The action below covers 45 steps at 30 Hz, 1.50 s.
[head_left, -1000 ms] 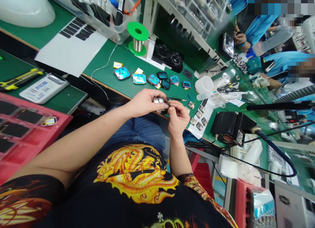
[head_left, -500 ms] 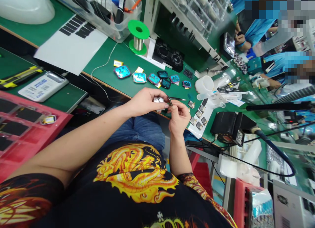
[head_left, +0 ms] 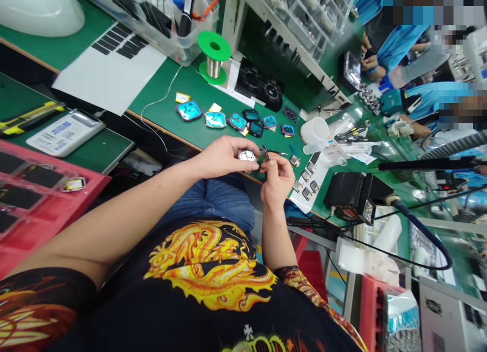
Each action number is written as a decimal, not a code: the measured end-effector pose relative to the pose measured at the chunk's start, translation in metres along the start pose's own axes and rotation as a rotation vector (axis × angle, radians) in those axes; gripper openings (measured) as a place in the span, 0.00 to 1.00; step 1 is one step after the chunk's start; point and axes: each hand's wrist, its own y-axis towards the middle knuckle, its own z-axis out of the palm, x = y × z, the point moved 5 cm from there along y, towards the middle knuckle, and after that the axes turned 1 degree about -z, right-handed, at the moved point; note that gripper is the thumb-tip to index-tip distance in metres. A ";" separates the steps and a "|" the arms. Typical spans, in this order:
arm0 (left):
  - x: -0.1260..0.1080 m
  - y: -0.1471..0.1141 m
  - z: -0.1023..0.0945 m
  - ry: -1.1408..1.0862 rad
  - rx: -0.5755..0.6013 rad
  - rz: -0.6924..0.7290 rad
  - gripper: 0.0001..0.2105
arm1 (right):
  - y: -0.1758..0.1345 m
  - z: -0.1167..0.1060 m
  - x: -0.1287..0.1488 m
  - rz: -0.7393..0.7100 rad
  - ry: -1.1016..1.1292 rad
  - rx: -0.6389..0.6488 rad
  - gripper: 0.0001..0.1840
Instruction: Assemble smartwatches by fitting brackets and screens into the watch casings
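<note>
My left hand (head_left: 224, 158) is closed around a small silver watch case (head_left: 247, 156), gripping it between thumb and fingers. Close beside it, my right hand (head_left: 277, 174) pinches a small, thin dark piece (head_left: 265, 152) upright; its exact kind is too small to make out. Beyond my fingers a slim dark pointed tool (head_left: 279, 153) lies on the green bench. Several watch cases with blue film, one of them a pale-rimmed case (head_left: 215, 119), lie in a row behind my hands. To the right, small metal modules (head_left: 306, 175) sit on and near a white strip (head_left: 303, 202).
A green solder spool (head_left: 213, 45) and a clear bin (head_left: 182, 50) stand at the back. On the right are a white cup (head_left: 315, 131), a black box-shaped device (head_left: 346, 192) and a cable. A red tray (head_left: 87, 189) lies left. People in blue work beyond.
The dark piece in my right hand has shifted slightly away from the watch case and turned more upright. More of the watch case's face shows now. My left hand has barely moved.
</note>
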 end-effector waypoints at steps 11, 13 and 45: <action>-0.004 -0.001 -0.001 -0.097 -0.094 -0.051 0.19 | 0.002 -0.005 -0.005 0.010 0.060 -0.092 0.22; -0.005 -0.002 -0.001 -0.108 -0.067 -0.024 0.23 | 0.002 -0.005 -0.005 0.013 0.084 -0.091 0.22; -0.001 -0.007 -0.008 -0.130 -0.027 0.074 0.27 | 0.001 -0.004 0.002 -0.064 0.238 0.060 0.18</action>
